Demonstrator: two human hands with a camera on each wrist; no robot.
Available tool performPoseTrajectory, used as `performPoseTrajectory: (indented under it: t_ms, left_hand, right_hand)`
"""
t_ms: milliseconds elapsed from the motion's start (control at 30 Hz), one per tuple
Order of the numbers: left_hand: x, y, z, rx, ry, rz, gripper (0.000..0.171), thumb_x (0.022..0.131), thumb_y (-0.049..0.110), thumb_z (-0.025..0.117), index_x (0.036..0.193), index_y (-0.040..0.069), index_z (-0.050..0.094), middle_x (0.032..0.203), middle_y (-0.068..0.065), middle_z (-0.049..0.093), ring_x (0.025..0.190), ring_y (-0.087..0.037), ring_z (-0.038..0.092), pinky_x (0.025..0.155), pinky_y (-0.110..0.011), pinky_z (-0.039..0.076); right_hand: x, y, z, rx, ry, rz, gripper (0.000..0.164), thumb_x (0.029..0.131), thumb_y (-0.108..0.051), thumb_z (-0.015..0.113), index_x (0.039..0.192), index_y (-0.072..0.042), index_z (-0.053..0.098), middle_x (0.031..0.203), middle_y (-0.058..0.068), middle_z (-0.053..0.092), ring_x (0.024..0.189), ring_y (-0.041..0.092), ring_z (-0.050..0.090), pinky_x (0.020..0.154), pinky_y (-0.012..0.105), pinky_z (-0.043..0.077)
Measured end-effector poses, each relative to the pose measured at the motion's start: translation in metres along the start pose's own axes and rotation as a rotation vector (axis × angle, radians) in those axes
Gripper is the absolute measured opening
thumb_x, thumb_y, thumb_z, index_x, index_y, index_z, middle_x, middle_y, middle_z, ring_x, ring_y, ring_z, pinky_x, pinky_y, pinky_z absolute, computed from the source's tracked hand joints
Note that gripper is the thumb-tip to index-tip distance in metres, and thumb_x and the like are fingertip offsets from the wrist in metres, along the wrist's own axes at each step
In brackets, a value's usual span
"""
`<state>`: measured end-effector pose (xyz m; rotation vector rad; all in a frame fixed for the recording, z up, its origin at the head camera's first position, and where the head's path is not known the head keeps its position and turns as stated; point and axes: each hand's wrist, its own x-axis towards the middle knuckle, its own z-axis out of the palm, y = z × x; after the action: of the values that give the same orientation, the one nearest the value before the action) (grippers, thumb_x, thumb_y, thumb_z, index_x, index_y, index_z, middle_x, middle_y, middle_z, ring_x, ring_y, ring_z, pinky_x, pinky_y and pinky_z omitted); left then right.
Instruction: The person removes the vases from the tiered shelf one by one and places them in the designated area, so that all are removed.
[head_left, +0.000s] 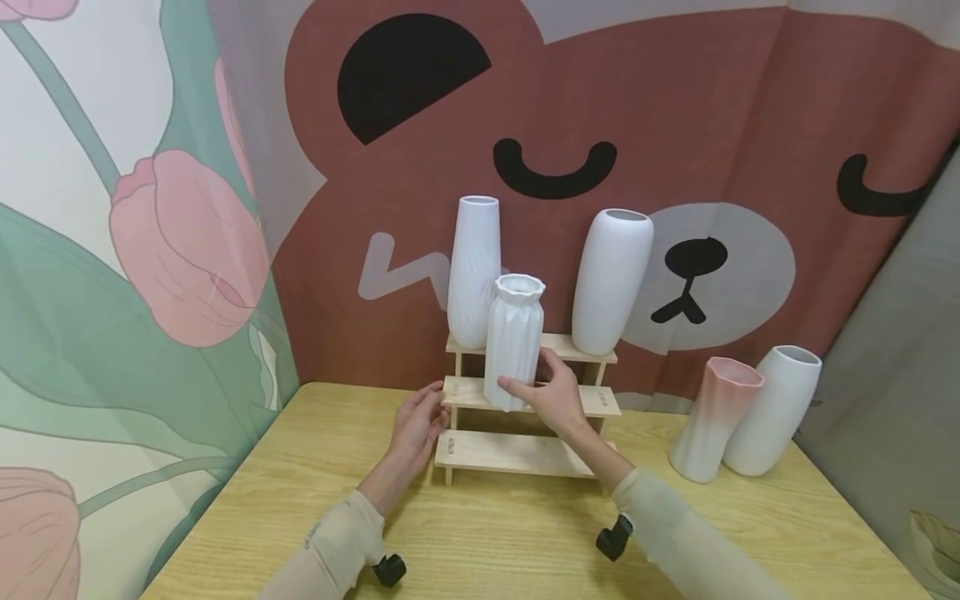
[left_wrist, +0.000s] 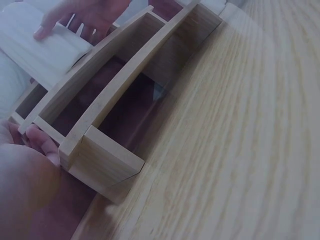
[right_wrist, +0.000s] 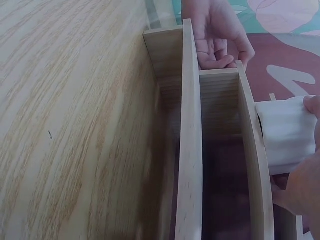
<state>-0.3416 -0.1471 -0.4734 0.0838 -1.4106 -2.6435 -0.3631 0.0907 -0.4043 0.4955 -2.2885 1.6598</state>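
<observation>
A white pleated vase [head_left: 514, 342] with a scalloped rim stands upright at the middle step of a three-tier wooden display stand [head_left: 517, 450]. My right hand [head_left: 555, 396] grips its lower part, thumb across the front and fingers round the right side. In the right wrist view the vase's base [right_wrist: 290, 132] is right at the step's edge. At the stand's left end, my left hand [head_left: 415, 423] pinches the end of the middle step, its fingers [left_wrist: 42, 142] curled at the board. On the top step are a tall white swirled vase [head_left: 476, 275] and a smooth white vase [head_left: 612, 279].
To the right on the wooden table [head_left: 480, 533] stand a pink-and-white vase [head_left: 715, 421] and another white vase [head_left: 776, 408], close together. Behind the table hangs a curtain [head_left: 675, 100] with a bear print. A tulip-print curtain [head_left: 82, 250] hangs at left.
</observation>
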Motion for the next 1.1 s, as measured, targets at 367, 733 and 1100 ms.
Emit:
performPoseTrajectory:
  t_ms: [367, 733, 1100]
  left_hand:
    - [0.000, -0.002, 0.001, -0.025, -0.003, -0.007, 0.036, 0.097, 0.002, 0.060, 0.132, -0.004, 0.057, 0.110, -0.013, 0.055, 0.079, -0.013, 0.059, 0.063, -0.017, 0.049]
    - [-0.003, -0.002, -0.001, -0.004, -0.005, 0.003, 0.040, 0.098, 0.003, 0.060, 0.137, -0.006, 0.054, 0.111, -0.014, 0.054, 0.079, -0.013, 0.059, 0.064, -0.017, 0.050]
    - [-0.003, -0.002, -0.001, -0.021, -0.011, -0.002, 0.039, 0.099, 0.003, 0.059, 0.137, -0.004, 0.055, 0.116, -0.015, 0.054, 0.080, -0.014, 0.059, 0.064, -0.017, 0.049]
  right_hand:
    - [-0.001, 0.001, -0.001, -0.042, 0.029, -0.007, 0.079, 0.069, -0.053, 0.092, 0.133, -0.020, 0.060, 0.120, 0.001, 0.065, 0.107, 0.023, 0.063, 0.083, 0.040, 0.059]
    - [-0.010, -0.006, -0.009, -0.032, 0.007, -0.012, 0.080, 0.070, -0.046, 0.093, 0.136, -0.018, 0.059, 0.122, 0.002, 0.064, 0.109, 0.027, 0.063, 0.080, 0.039, 0.060]
    - [-0.026, -0.020, -0.029, -0.071, 0.003, -0.016, 0.079, 0.071, -0.048, 0.093, 0.138, -0.022, 0.059, 0.123, 0.000, 0.064, 0.110, 0.023, 0.063, 0.082, 0.040, 0.059]
